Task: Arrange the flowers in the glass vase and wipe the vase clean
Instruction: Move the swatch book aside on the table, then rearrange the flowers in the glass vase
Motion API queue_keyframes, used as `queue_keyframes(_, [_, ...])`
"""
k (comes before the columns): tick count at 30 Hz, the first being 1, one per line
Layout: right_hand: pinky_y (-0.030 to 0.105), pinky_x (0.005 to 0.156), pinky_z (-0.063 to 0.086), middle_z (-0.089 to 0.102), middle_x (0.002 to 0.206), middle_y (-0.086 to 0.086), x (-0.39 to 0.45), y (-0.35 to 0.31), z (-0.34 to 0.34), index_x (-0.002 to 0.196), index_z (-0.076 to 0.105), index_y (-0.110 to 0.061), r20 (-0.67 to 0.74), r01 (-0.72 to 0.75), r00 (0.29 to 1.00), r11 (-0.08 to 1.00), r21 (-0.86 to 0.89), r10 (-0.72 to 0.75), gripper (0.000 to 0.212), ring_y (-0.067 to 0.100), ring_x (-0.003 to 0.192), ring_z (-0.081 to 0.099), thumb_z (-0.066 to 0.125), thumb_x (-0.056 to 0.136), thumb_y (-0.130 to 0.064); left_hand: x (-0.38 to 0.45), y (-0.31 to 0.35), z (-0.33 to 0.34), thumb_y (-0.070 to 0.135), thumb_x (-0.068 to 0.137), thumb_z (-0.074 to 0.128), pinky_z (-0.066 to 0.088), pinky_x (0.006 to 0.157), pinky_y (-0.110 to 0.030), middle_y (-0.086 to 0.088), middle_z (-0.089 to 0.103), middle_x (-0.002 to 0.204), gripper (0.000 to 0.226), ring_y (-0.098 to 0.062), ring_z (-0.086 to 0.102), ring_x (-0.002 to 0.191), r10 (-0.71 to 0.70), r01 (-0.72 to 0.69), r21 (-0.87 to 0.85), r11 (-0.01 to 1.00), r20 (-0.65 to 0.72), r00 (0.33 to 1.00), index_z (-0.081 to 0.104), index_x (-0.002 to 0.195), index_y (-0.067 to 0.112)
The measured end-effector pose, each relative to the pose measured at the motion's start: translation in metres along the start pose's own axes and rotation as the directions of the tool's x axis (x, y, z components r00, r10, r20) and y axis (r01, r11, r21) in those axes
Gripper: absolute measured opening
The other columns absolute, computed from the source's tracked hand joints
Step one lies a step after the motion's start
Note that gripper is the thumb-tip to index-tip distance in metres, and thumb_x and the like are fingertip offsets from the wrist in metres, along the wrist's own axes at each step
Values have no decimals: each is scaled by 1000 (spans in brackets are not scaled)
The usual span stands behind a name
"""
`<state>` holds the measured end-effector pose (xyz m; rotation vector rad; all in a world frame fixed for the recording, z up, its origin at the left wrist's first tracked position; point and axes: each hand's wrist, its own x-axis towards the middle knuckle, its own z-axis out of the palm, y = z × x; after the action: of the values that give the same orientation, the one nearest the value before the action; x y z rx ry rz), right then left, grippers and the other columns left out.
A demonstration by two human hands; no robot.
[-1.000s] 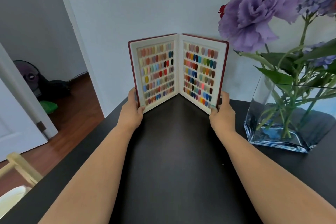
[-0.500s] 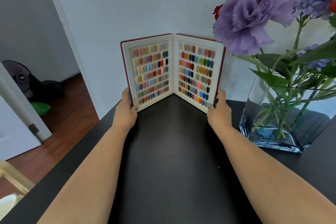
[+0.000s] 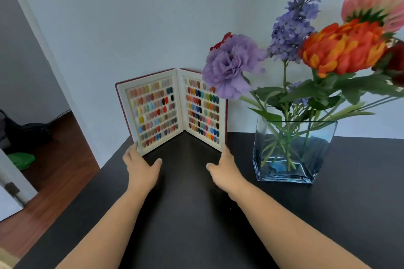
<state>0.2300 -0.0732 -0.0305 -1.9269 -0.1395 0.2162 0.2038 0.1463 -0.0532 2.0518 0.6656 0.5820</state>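
A square glass vase (image 3: 323, 159) stands on the black table (image 3: 185, 214) at the right, with a little water and green stems inside. It holds a purple carnation (image 3: 231, 67), a tall violet spike (image 3: 295, 22), an orange bloom (image 3: 343, 48) and a pink one (image 3: 376, 2). An open nail-colour sample book (image 3: 172, 109) stands upright by the wall, left of the vase. My left hand (image 3: 142, 166) is just in front of the book's left edge, fingers spread and relaxed. My right hand (image 3: 225, 166) is by its right edge, fingertips near the cover. Neither hand holds anything.
The table's left edge runs diagonally beside a doorway (image 3: 32, 72) onto a wooden floor (image 3: 54, 170). A green object (image 3: 20, 159) and dark bags lie on that floor. The pale wall (image 3: 142, 17) is directly behind the book and vase.
Both hands let go of the book's covers and drew back a little toward me. The view lifted and turned right, bringing the orange and pink flowers into sight.
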Motion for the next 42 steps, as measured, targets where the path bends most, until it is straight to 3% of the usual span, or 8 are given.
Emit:
queue_keyframes(4, [15,92,33,38,145,-12,-47,-2,-42,138,38,-42,94,152,984,988,-3,-152,54,3,128,39,54,90,-23,-42,30,10,23,84,74,35,107,-42,4,27,152,77,-21,30,138,193,-193,-14,981,67,979,26,145,31])
queue_keyframes(7, [15,83,47,68,104,-11,-79,-8,-90,103,65,-44,61,271,960,961,53,-274,35,4,103,62,55,91,-13,-70,67,17,25,86,71,37,103,-25,22,40,140,62,-1,37,131,466,-437,-172,883,192,864,36,134,39])
queue_keyframes(9, [21,77,53,71,86,-2,-95,-11,-121,93,71,-36,-54,351,936,934,67,-347,36,11,87,68,54,92,-4,-85,97,25,27,88,68,31,96,-9,22,46,137,55,7,39,128,583,-519,-278,808,256,771,42,134,39])
queue_keyframes(12, [19,68,54,71,74,-1,-108,-7,-160,85,72,-31,-294,450,862,890,70,-413,41,10,70,67,51,90,3,-102,136,46,31,90,65,29,99,-11,18,50,134,46,6,42,127,661,-558,-379,738,242,710,48,133,34])
queue_keyframes(19, [23,63,50,67,70,-5,-104,5,-230,92,65,-31,-720,432,668,886,168,-189,32,7,62,61,48,85,-5,-127,184,90,20,96,60,39,104,-24,13,60,120,34,2,52,118,626,-461,-567,683,128,769,51,128,27])
queue_keyframes(26, [44,99,45,58,103,-11,-82,-6,-260,141,42,-21,-542,190,838,964,185,-61,54,17,105,58,57,90,-29,-124,195,101,28,98,56,34,98,-22,9,56,122,36,-3,48,115,639,-552,-405,729,112,761,54,132,18])
queue_keyframes(32, [37,80,49,66,97,5,-72,-32,-263,105,62,-15,-603,321,780,935,149,-171,17,20,85,61,55,94,-25,-116,219,100,32,98,54,44,76,-31,-3,58,97,19,-18,58,89,629,-594,-359,720,-25,777,59,97,14])
queue_keyframes(42, [32,64,52,63,75,-2,-64,-65,-287,81,57,-11,-553,353,755,929,-111,-353,21,18,65,61,48,97,-21,-84,259,82,30,103,44,41,62,-35,-1,61,76,32,-14,57,72,662,-612,-351,709,32,749,55,87,5])
